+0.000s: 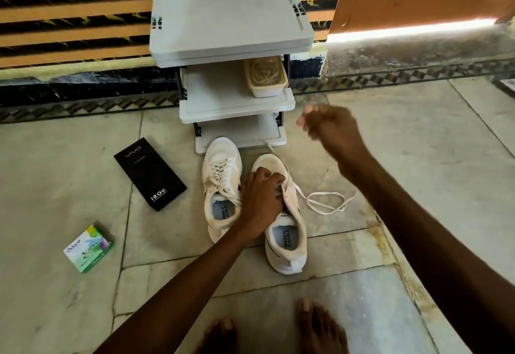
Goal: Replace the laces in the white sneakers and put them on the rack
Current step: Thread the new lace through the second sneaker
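Two white sneakers stand side by side on the floor in front of a grey shoe rack (237, 102). The left sneaker (220, 186) is still laced. My left hand (262, 200) grips the tongue area of the right sneaker (287, 242). A white lace (326, 203) trails from that shoe in a loop on the floor to its right. My right hand (328, 127) is raised above the floor near the rack, blurred, fingers curled; a thin lace strand near the shoe's toe seems to run up toward it.
A beige tub (266, 77) sits on the rack's middle shelf. A black phone box (150, 173) and a small green box (88, 247) lie on the floor to the left. My bare feet (320, 328) are at the bottom edge. A wall and orange door stand behind.
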Demonstrator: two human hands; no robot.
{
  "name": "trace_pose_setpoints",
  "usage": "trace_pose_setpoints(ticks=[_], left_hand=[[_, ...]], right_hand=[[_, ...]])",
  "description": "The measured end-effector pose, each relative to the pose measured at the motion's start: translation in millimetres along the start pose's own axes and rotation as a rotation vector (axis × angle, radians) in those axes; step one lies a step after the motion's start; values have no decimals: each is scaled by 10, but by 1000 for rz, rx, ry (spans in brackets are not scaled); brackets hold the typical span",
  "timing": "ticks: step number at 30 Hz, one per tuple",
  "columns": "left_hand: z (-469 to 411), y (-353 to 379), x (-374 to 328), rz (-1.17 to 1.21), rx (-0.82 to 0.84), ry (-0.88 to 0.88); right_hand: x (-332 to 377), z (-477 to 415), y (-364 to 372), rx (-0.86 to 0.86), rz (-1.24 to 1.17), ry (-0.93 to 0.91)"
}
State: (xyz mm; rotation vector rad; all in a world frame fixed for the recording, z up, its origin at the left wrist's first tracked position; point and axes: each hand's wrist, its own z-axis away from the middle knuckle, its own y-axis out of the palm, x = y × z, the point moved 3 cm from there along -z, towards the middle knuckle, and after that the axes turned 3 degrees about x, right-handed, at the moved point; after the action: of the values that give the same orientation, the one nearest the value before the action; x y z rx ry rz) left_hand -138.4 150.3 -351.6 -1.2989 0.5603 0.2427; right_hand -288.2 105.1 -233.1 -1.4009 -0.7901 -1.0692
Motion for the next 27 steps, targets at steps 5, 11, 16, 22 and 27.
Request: trace_pose_setpoints(ticks=[5, 11, 16, 22, 27], left_hand=[[1, 6, 4, 14, -5, 6], [-12, 3, 38, 54, 1, 40], [-5, -1, 22, 20, -3, 48], [-8, -4, 31, 9, 39, 36], [5, 4, 30, 14, 39, 32]], right_hand=[[-807, 230, 387, 222, 575, 244], [-1064, 306, 539, 161, 470, 374], [-898, 234, 475, 157, 343, 245], [-289, 48, 97, 118, -198, 114], [-109, 25, 18, 231, -435, 169]])
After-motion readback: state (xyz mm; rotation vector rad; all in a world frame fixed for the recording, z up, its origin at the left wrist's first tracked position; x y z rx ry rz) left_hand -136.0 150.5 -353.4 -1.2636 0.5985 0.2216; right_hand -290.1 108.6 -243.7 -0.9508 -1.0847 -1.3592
